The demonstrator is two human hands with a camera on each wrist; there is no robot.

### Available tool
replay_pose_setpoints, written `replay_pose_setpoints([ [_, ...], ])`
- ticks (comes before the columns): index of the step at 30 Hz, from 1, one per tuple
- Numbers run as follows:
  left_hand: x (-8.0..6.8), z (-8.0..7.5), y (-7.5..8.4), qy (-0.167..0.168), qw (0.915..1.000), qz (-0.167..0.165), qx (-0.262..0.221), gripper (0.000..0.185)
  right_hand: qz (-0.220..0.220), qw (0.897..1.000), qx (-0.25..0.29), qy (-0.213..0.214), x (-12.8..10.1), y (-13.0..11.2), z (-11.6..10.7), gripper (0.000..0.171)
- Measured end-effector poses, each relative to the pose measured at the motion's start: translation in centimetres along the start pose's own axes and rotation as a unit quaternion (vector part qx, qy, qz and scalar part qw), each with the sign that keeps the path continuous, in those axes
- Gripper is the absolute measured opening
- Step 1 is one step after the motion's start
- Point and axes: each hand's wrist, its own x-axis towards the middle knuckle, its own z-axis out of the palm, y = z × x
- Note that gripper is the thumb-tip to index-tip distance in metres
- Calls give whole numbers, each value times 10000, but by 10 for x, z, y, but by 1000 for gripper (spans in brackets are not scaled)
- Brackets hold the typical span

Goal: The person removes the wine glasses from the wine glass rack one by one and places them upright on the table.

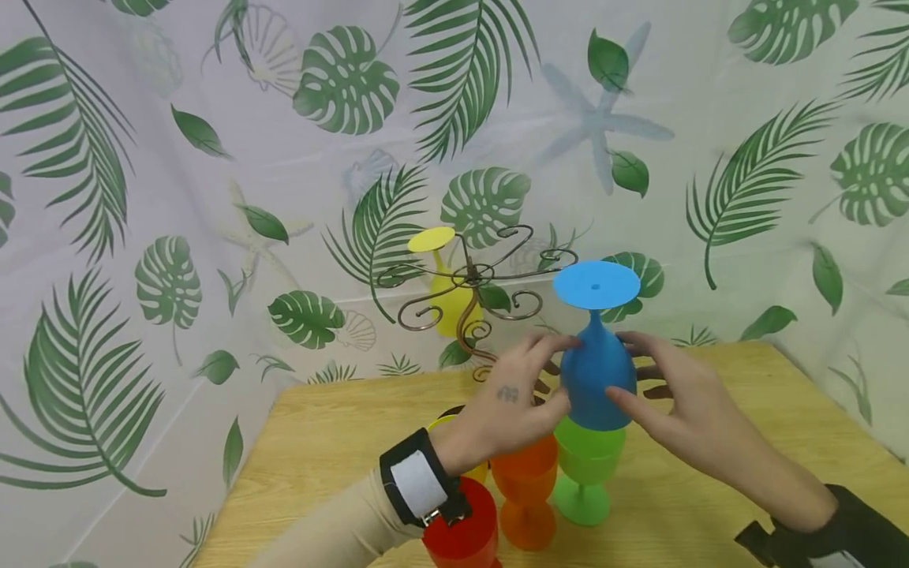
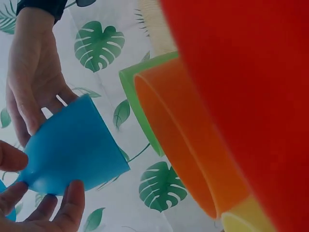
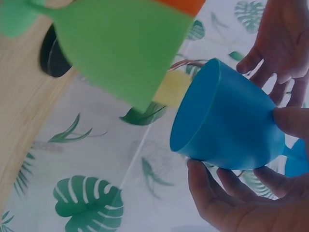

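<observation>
A blue plastic goblet [image 1: 596, 379] is held upside down in the air, its round foot on top and its rim facing down. From the left side, my left hand [image 1: 521, 394] holds the bowl, fingertips up near the stem and the thumb lower down. My right hand [image 1: 685, 394] grips the other side of the bowl with thumb and fingers. In the right wrist view the open mouth of the blue goblet [image 3: 241, 121] shows. Just below it, a green goblet [image 1: 585, 461] stands upright, partly covered by the blue rim.
Orange [image 1: 525, 473] and red [image 1: 461, 528] goblets stand upright on the wooden table [image 1: 341, 426], a yellow one [image 1: 479, 471] partly behind my left wrist. Behind them rises a scrolled metal rack [image 1: 472, 274], another yellow goblet [image 1: 449, 308] hanging upside down from it. A leaf-print sheet [image 1: 213, 315] backs the table.
</observation>
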Motion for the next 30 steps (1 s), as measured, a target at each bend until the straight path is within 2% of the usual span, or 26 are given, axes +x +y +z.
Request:
replay_pose_setpoints([
  [4, -7, -2, 5, -4, 9996, 273, 99, 57, -113, 9999, -10, 79, -8, -10, -1, 62],
  [8, -15, -5, 7, -202, 9983, 515, 192, 67, -86, 9999, 23, 92, -17, -21, -1, 63],
  [12, -23, -7, 9, -386, 9968, 688, 152, 74, 70, 9999, 133, 29, -24, -30, 0, 62],
  [16, -32, -11, 13, -401, 9963, 762, 62, 76, -28, 9998, 195, 48, -28, -40, 2, 64],
  [21, -43, -14, 20, -312, 9969, 720, -89, 76, -559, 9979, 314, 83, -31, -47, 3, 69],
  [26, -49, -19, 23, -315, 9957, 599, -636, 74, -1217, 9924, 165, 69, -36, -49, 3, 75],
  [27, -49, -20, 24, -319, 9950, 580, -744, 74, -1330, 9910, 147, 95, -37, -49, 3, 74],
  [30, -48, -23, 26, -338, 9935, 596, -905, 75, -1847, 9820, 142, 369, -38, -48, 3, 49],
])
